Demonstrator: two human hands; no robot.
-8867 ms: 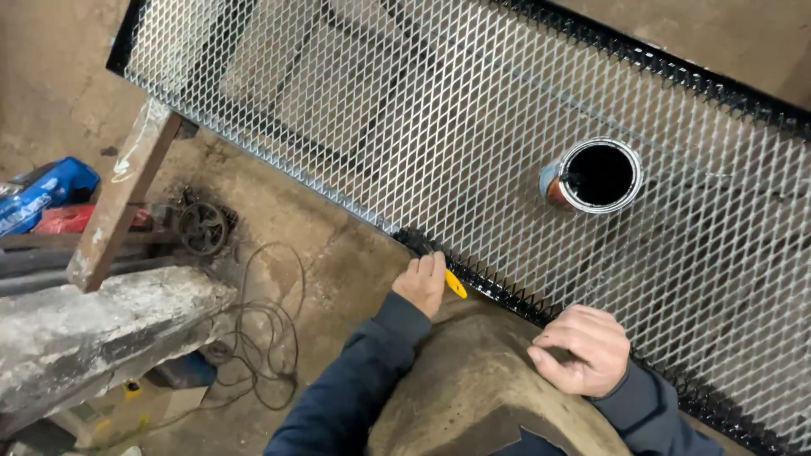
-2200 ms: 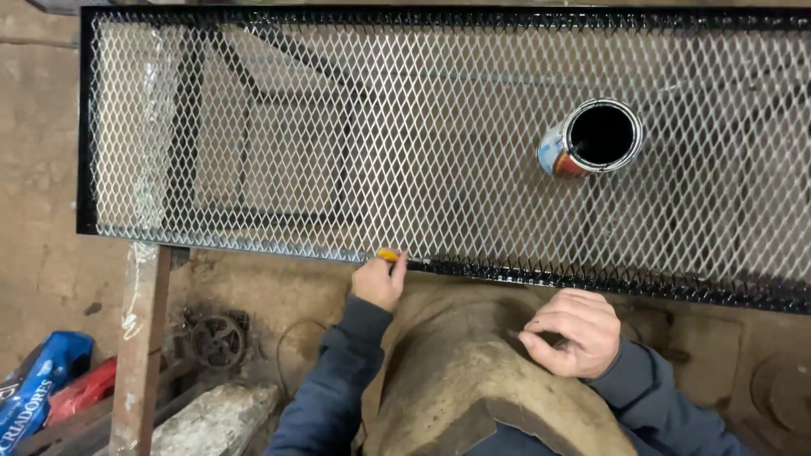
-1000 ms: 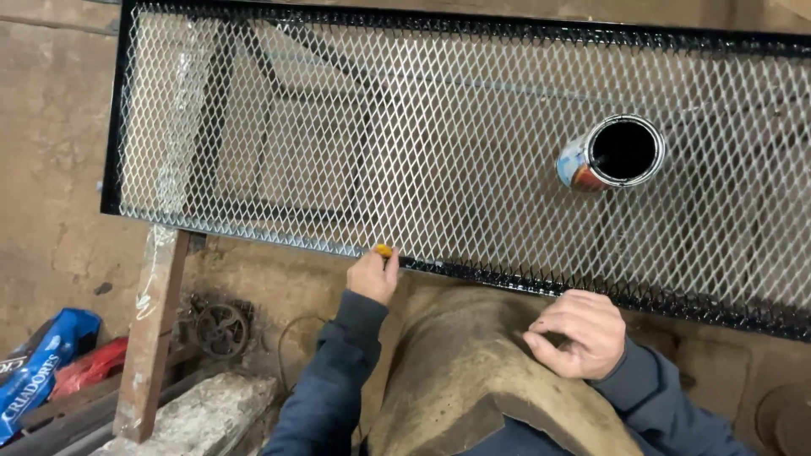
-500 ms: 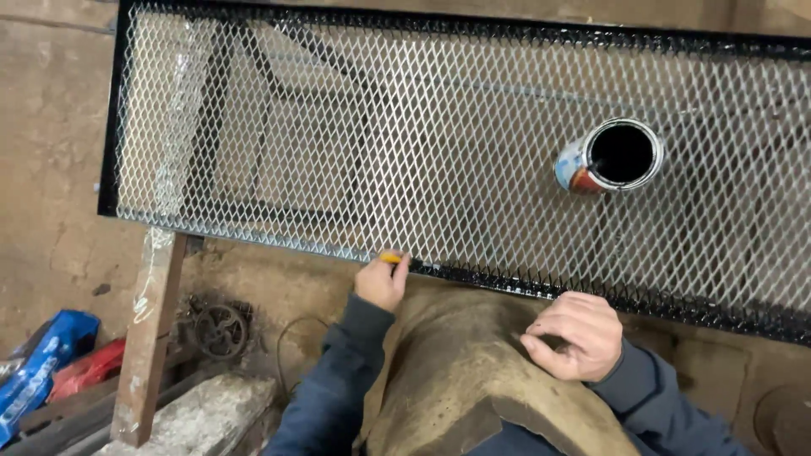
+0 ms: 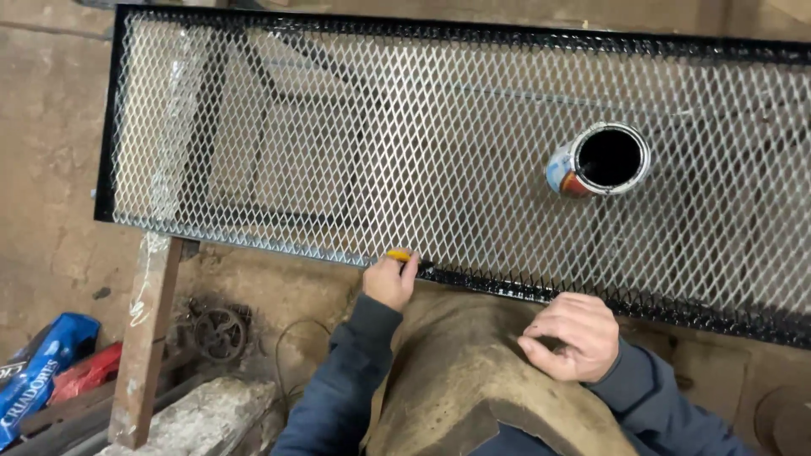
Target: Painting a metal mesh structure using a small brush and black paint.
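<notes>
— Concrete floor (image 5: 51,169), stained and dusty, fills the frame beneath our work; across it stretches a long expanded-metal mesh panel (image 5: 380,143) in a black frame, its long axis running left to right and dipping slightly toward the right.

— And our hands?

— Our left hand (image 5: 390,283) is clenched around a yellow-handled brush (image 5: 399,255), grasping it at the near edge of the panel. We see only a short piece of the handle above the fingers; it lies roughly along the frame's edge, and the dark tip points right, touching the frame where the wet black coat begins. Our right hand (image 5: 570,335) has a loosely curled grip holding nothing that we can see; it rests on the brown apron (image 5: 465,371) over our lap, just beside the same edge.

— What else lies about?

— An open paint can (image 5: 598,160) stands on the mesh, right of centre, its inside black. Left of us a rusty steel bar (image 5: 145,338) runs up to the panel's underside; near it lie a small cast wheel (image 5: 221,333), a blue bag (image 5: 38,384) and a grey concrete block (image 5: 211,418).
</notes>
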